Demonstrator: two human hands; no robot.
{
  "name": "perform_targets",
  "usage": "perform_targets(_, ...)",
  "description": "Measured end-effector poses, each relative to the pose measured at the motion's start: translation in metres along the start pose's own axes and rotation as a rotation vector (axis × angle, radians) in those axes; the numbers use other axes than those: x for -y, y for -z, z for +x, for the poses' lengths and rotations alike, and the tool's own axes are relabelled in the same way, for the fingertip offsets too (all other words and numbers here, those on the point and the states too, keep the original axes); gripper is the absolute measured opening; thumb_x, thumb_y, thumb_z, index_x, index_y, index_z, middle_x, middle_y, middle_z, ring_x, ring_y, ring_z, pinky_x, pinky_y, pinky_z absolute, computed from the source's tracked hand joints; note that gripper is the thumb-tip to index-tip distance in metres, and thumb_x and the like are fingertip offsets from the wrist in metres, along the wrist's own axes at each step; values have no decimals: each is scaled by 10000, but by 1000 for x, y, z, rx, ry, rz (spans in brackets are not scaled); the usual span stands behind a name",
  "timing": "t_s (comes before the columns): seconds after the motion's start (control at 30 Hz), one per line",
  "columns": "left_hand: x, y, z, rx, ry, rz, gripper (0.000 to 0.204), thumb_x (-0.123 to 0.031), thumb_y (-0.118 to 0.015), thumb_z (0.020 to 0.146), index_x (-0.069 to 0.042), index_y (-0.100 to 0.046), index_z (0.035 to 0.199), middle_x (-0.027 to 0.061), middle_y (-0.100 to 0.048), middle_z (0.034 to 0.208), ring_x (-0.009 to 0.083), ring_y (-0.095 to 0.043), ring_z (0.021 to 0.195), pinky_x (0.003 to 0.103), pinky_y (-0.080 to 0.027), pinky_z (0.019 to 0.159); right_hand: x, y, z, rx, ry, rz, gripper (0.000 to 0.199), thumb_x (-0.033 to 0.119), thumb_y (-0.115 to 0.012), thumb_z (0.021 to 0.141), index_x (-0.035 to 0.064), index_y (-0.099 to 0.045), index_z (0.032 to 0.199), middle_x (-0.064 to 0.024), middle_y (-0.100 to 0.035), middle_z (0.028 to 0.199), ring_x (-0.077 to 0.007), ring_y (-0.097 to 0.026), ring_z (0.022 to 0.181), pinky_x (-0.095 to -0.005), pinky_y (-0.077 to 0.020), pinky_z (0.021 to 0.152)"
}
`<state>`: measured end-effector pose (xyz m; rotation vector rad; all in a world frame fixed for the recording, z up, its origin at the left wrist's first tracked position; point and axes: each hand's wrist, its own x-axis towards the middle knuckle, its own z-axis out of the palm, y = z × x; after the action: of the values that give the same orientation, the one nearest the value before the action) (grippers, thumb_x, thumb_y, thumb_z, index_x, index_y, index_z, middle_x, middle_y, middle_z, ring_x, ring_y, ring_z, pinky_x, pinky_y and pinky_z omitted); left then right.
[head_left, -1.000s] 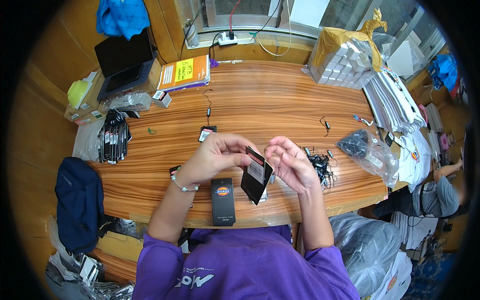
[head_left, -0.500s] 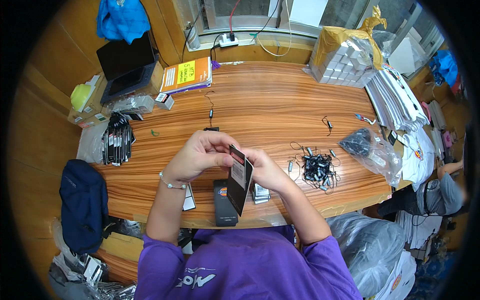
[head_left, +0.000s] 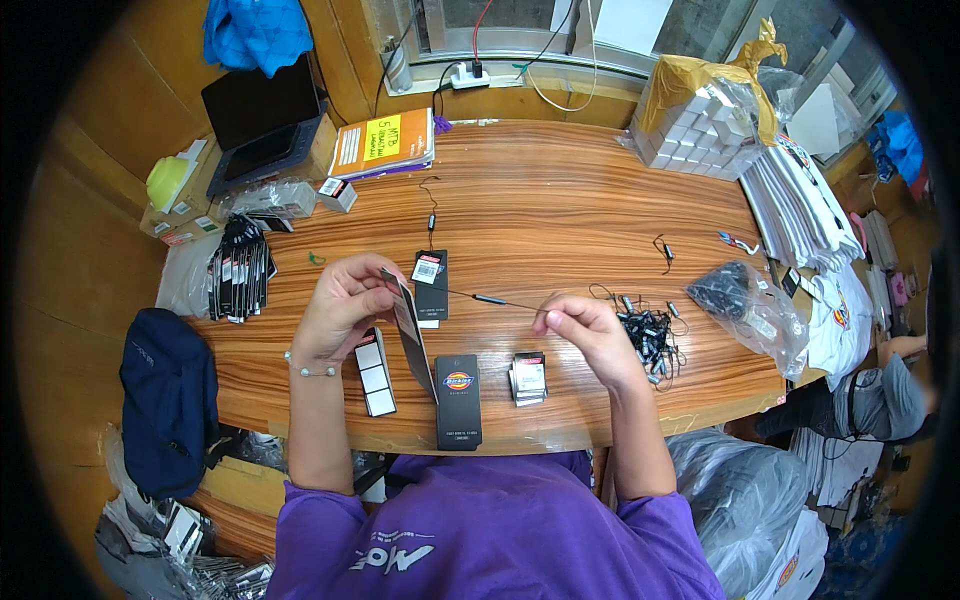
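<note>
My left hand (head_left: 338, 315) pinches a black hang tag (head_left: 414, 345) by its upper end, turned nearly edge-on. From its top a thin black tag string (head_left: 489, 299) with a small dark seal runs taut to my right hand (head_left: 590, 335), whose fingertips are closed on the far end. Below the held tag lies a black stack of hang tags (head_left: 459, 415) near the table's front edge. A small stack of white-faced tags (head_left: 529, 382) sits right of it, a black-edged strip of white labels (head_left: 375, 378) left. Another tag with a string (head_left: 432, 290) lies just beyond.
Right of my right hand is a tangled pile of tag strings (head_left: 652, 345). A bundle of tags (head_left: 240, 275) lies at the left. Folded white garments (head_left: 800, 210), a clear bag (head_left: 745, 305) and a box of small white cartons (head_left: 695, 130) line the right. Another person (head_left: 885, 395) is beyond.
My hands have drawn apart, the right moving right and stretching the string between them. My left hand has shifted left with the tag. The tag lying beyond is now uncovered.
</note>
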<state>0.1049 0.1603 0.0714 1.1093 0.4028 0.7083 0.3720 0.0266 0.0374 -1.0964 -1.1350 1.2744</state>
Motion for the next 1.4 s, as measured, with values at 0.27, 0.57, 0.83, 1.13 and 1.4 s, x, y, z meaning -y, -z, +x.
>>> perform_targets(0.27, 5, 12, -11, -22, 7, -11, 200, -56, -678, 778, -7, -591, 951, 64, -648, 849, 121, -630, 733, 239, -528, 621, 1, 22, -4, -247, 97, 170, 138, 136, -548, 888, 20, -605, 837, -41, -611, 802, -112, -560, 754, -256, -446, 734)
perform_targets(0.57, 8, -6, -11, -24, 113, 237, 166, -29, -627, 815, 13, -610, 974, 66, -658, 890, 94, -619, 789, 206, -501, 703, 13, 42, -5, -396, 208, 288, 65, 86, -578, 864, 33, -554, 893, -45, -570, 773, -117, -546, 734, -248, -448, 670)
perform_targets(0.83, 16, -35, -9, -18, 123, 325, 184, -7, -593, 838, 48, -593, 1014, 70, -639, 924, 91, -606, 847, 209, -498, 750, 22, 32, 4, -239, 401, 984, 78, 82, -606, 844, 90, -535, 878, -76, -602, 874, -226, -586, 889, -420, -471, 871)
perform_targets(1.13, 22, -52, 1, -110, 33, 434, 189, -5, -627, 815, 32, -588, 997, 70, -625, 914, 88, -600, 835, 202, -496, 748, 45, -11, 5, -300, 424, 340, 166, -78, -618, 761, 20, -524, 859, -134, -602, 816, -158, -595, 716, -270, -507, 683)
perform_targets(1.4, 35, -60, 7, -259, -108, 545, 178, -35, -666, 796, 19, -612, 957, 49, -622, 846, 66, -596, 737, 178, -494, 622, 40, -22, 1, -297, 325, 129, 137, -84, -639, 758, -18, -588, 866, -101, -630, 819, -118, -605, 736, -223, -496, 663)
